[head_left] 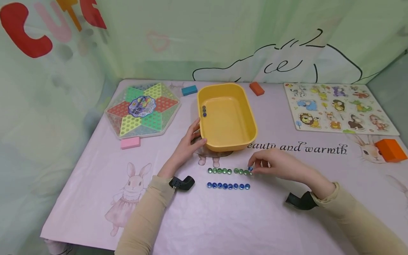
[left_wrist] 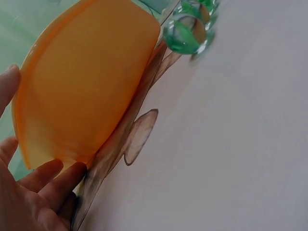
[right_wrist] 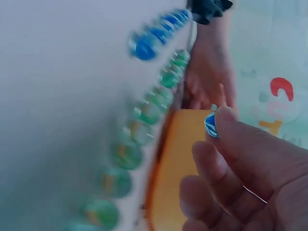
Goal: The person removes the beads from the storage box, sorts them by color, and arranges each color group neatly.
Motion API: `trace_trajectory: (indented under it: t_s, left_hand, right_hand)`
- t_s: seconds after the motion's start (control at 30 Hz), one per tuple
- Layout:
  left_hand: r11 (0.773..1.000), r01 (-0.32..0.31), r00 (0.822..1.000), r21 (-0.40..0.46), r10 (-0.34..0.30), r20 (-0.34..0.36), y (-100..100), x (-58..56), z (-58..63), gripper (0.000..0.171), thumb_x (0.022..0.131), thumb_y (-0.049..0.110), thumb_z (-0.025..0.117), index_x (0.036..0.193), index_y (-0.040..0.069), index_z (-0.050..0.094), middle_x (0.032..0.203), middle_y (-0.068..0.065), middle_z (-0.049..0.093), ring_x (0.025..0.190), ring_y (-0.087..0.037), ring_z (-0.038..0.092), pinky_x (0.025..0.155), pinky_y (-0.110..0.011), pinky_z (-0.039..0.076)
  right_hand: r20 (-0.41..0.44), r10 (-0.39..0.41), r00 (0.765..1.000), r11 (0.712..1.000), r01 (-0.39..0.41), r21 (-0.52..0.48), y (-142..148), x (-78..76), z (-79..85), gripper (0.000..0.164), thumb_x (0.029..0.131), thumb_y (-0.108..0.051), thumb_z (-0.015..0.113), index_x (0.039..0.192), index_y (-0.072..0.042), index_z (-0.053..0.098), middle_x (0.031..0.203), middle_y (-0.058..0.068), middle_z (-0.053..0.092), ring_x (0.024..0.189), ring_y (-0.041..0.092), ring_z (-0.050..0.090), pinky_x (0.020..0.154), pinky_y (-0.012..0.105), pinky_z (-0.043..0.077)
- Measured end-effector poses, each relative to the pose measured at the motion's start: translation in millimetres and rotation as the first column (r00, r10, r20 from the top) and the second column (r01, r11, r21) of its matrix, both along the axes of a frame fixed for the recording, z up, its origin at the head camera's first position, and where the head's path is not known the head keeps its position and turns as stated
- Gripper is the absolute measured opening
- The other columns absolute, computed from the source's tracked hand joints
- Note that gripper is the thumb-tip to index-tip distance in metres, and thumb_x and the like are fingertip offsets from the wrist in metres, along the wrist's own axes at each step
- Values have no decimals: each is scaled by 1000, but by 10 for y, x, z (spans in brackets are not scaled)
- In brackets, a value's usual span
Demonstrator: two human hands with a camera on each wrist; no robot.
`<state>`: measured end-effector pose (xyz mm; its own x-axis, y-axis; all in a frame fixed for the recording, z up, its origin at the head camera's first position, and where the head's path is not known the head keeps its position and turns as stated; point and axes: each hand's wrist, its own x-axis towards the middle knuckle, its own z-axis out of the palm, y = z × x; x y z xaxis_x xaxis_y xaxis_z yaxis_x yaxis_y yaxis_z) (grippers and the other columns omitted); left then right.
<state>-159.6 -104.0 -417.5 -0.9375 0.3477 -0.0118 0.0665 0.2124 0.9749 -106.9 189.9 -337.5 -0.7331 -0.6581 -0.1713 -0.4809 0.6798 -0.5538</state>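
My right hand (head_left: 275, 163) pinches a blue-streaked glass marble (right_wrist: 211, 124) between thumb and fingertip, over the right end of a row of green marbles (head_left: 224, 170). That row has a small gap in its middle. Nearer me runs a parallel row of blue marbles (head_left: 230, 186). My left hand (head_left: 188, 145) touches a yellow plastic tray (head_left: 251, 120) at its near left corner, its spread fingers against the outer wall in the left wrist view. Inside the tray, 3 dark marbles (head_left: 204, 110) lie in a line along the left wall.
A hexagonal Chinese checkers board (head_left: 141, 109) lies at the back left, with a pink block (head_left: 130, 143) in front. Blue (head_left: 189, 90) and red (head_left: 256, 89) blocks flank the tray's far end. To the right are an animal puzzle board (head_left: 338, 109) and an orange block (head_left: 391, 150).
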Motion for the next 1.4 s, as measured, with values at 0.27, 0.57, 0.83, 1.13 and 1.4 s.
trace_trajectory:
  t_s: [0.27, 0.57, 0.83, 1.13, 1.4]
  left_hand:
    - [1000, -6, 1000, -8, 6, 7, 2, -3, 22, 70, 92, 32, 56, 145, 43, 12, 150, 0, 27, 133, -20, 37, 109, -39, 30]
    - [1000, -1, 1000, -7, 1, 2, -1, -4, 10, 70, 92, 32, 56, 145, 44, 12, 150, 1, 27, 133, -20, 36, 109, -41, 29]
    - [1000, 6, 1000, 4, -6, -3, 4, -4, 5, 70, 92, 32, 56, 145, 43, 12, 150, 1, 27, 132, -20, 38, 109, -40, 29]
    - [999, 28, 999, 19, -29, 29, 6, 38, 130, 72, 93, 22, 54, 149, 30, 9, 152, -6, 23, 134, -25, 34, 110, -41, 27]
    - [1000, 27, 999, 14, -27, 22, 3, 48, 141, 71, 93, 25, 54, 149, 31, 10, 152, -7, 24, 134, -25, 35, 110, -42, 28]
  right_hand:
    - [79, 16, 997, 1000, -17, 17, 17, 127, -193, 7, 83, -21, 69, 89, -19, 65, 66, -14, 49, 60, -1, 43, 55, 18, 39]
    - [26, 46, 999, 993, -48, 111, -7, 210, -210, 9, 80, -21, 71, 85, -22, 64, 64, -16, 47, 58, -2, 42, 54, 18, 37]
    - [-29, 52, 998, 986, -47, 159, -20, 235, -190, 10, 78, -22, 72, 83, -23, 64, 64, -17, 46, 59, -1, 42, 55, 18, 35]
    - [-61, 66, 996, 983, -55, 173, -31, 237, -201, 10, 78, -26, 72, 82, -24, 64, 65, -18, 47, 60, 0, 42, 55, 18, 36]
    - [-66, 80, 995, 984, -69, 165, -46, 233, -190, 11, 77, -28, 73, 81, -24, 63, 65, -18, 47, 59, -1, 42, 54, 17, 35]
